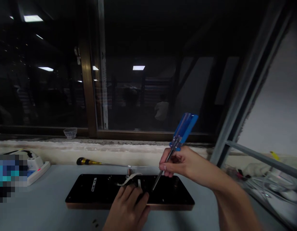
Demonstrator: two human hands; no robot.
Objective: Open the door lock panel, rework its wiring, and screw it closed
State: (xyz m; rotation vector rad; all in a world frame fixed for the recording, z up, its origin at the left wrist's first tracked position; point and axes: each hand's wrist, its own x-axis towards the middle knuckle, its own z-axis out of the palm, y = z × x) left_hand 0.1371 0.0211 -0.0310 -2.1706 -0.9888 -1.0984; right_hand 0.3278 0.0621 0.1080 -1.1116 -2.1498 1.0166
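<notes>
A long black panel with a copper-coloured rim (95,189) lies flat on the grey table. My left hand (128,208) presses down on its middle with curled fingers, next to a pale ribbon-like strip (129,179). My right hand (179,163) pinches the metal shaft of a blue-handled screwdriver (183,130). The tool leans to the upper right and its tip touches the panel just right of my left fingers.
A second screwdriver with a black and yellow handle (87,161) lies behind the panel by the sill. A white power strip (34,165) sits at the left. A small clear cup (70,132) stands on the window ledge. Cables and white parts (271,184) crowd the right.
</notes>
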